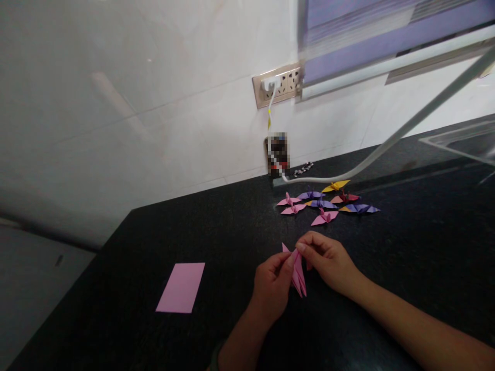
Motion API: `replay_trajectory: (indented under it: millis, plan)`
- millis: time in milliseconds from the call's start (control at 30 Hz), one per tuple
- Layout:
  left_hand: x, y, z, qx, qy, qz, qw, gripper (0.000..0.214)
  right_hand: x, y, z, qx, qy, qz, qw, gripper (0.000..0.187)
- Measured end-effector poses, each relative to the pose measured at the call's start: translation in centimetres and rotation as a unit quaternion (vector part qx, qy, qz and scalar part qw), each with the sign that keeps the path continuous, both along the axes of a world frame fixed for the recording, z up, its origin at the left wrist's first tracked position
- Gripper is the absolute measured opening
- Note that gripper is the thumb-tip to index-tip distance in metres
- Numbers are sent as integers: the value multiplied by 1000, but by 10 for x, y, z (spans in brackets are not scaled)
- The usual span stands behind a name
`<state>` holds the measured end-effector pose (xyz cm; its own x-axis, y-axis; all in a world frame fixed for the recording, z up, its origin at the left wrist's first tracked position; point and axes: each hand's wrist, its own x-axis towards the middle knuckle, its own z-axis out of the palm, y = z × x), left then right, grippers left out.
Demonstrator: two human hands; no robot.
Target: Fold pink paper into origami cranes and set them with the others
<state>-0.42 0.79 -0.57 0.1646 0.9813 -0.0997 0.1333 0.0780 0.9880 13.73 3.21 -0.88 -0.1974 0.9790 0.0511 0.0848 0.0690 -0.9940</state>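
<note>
A folded pink origami crane [298,275] is pinched between both hands above the dark countertop. My left hand [273,286] grips its left side, thumb and forefinger pressed together. At its upper tip, my right hand [327,260] closes thumb and forefinger on the paper. Two narrow pink points hang down between the hands, and another point sticks up at the upper left. Part of the folded paper is hidden behind the fingers. Several finished paper cranes in pink, purple, yellow and red lie just beyond, among them a pink crane [325,217] nearest my right hand.
A flat pink paper sheet [180,288] lies to the left on the black countertop [127,257]. Against the tiled wall leans a phone [277,154], its cable running to a socket [276,85]. A pale curved stand [386,144] crosses the right side.
</note>
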Motion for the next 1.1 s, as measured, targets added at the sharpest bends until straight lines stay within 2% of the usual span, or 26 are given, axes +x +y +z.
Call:
replay_trajectory:
  millis: [367, 667, 967, 1100]
  plan:
    - [0, 0, 1, 30, 74, 0, 997, 29, -3, -1, -2, 10, -2, -3, 1000, 14]
    - [-2, 2, -1, 6, 15, 22, 1000, 28, -3, -1, -2, 27, -28, 36, 999, 10]
    - [-2, -1, 5, 7, 24, -3, 1000, 27, -2, -2, 5, 65, -24, 34, 997, 17]
    - [-1, -2, 5, -2, 17, -5, 1000, 26, -1, -2, 7, 34, -26, 34, 998, 26]
